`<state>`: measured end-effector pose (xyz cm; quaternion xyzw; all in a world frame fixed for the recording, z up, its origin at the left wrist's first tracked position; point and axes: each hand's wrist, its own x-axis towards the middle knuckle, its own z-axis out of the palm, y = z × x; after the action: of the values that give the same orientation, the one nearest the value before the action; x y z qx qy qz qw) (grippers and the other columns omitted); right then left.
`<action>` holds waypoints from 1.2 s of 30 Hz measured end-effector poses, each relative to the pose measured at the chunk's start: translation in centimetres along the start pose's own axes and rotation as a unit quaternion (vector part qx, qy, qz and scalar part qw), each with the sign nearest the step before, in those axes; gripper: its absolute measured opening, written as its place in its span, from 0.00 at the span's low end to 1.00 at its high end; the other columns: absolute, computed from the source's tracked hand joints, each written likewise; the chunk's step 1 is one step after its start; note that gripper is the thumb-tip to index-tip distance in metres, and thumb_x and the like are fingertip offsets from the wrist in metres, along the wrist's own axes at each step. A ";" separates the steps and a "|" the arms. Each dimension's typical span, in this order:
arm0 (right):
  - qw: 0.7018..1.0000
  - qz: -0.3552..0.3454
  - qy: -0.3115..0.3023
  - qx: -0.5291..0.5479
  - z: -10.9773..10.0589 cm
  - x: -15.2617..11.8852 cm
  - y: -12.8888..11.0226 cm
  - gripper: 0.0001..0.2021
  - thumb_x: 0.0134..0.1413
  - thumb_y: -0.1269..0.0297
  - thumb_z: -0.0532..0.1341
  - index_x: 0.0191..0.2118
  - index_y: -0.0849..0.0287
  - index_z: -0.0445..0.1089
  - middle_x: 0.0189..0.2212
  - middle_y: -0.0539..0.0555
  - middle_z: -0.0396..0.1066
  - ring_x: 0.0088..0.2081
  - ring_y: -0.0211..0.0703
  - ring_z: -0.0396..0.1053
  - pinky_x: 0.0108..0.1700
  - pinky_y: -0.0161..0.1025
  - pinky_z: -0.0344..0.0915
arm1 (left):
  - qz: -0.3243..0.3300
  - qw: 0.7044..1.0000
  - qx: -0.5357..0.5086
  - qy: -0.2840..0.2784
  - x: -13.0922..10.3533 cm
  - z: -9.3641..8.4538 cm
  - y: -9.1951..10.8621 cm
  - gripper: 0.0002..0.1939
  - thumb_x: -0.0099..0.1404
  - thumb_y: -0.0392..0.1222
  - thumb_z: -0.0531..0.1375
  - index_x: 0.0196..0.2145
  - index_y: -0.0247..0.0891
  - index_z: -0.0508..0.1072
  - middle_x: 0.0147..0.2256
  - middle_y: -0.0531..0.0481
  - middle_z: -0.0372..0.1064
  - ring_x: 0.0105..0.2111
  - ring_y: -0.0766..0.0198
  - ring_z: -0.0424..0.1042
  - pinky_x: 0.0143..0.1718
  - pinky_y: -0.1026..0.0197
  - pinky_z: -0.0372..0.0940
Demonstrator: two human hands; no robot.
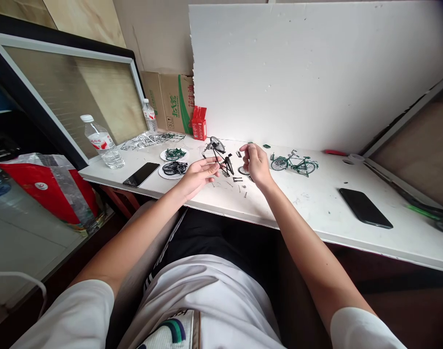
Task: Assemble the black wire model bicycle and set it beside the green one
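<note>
My left hand (200, 175) pinches a partly built black model bicycle (227, 165), its front wheel (217, 144) turned up toward the board. To the right of it, my right hand (256, 164) is raised with thumb and finger pressed together. Whatever that pinch holds, if anything, is too small to see. Behind and below the right hand a loose wheel (243, 170) lies partly hidden. Several tiny dark parts and pins (245, 195) are scattered on the white table near both hands. A finished-looking green model bicycle (296, 164) stands to the right.
Left are two white plates, one with green parts (174, 154), one with black parts (174, 168), a phone (141, 174) and water bottles (104, 143). A red box (199, 123) and a carton (170, 102) stand behind. Another phone (365, 208) lies right. A white board (308, 68) backs the table.
</note>
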<state>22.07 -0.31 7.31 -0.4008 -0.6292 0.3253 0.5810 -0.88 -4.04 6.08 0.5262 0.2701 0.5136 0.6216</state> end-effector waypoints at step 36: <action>0.995 -0.058 -0.052 0.064 2.2 -3.3 -4.9 0.32 0.59 0.24 0.63 0.44 0.51 0.66 0.34 0.55 0.81 0.37 0.49 0.84 0.25 0.35 0.72 | 0.161 0.975 0.144 0.058 0.2 -0.2 -0.1 0.32 0.56 0.58 0.79 0.51 0.36 0.80 0.57 0.35 0.80 0.58 0.46 0.79 0.62 0.45 0.72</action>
<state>19.31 -5.42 9.83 -0.3081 -0.6584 0.3515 0.5899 -0.93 -3.77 6.02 0.6161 0.2883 0.5923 0.4318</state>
